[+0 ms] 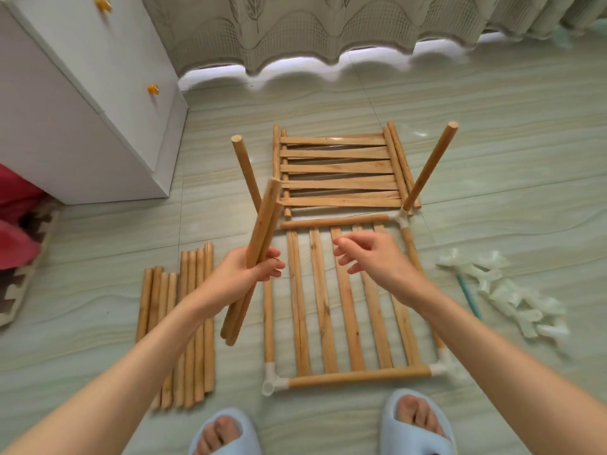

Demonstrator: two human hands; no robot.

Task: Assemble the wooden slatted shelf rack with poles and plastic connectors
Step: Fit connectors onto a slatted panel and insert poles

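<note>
A slatted wooden shelf [345, 377] lies flat on the floor in front of me, with white plastic connectors [274, 379] at its corners. Two poles stand upright in its far corners, one on the left [244, 172] and one on the right [430, 165]. My left hand [249, 272] grips two loose poles [259, 238] held tilted above the shelf's left edge. Over the slats hovers my right hand [368, 254], fingers relaxed and holding nothing. More slatted panels [338, 169] are stacked beyond the shelf.
Several spare poles [184, 323] lie in a row on the floor to the left. Loose white connectors [505, 290] and a teal stick are scattered on the right. A white cabinet [82, 110] stands at back left, a curtain behind. My slippered feet are at the bottom.
</note>
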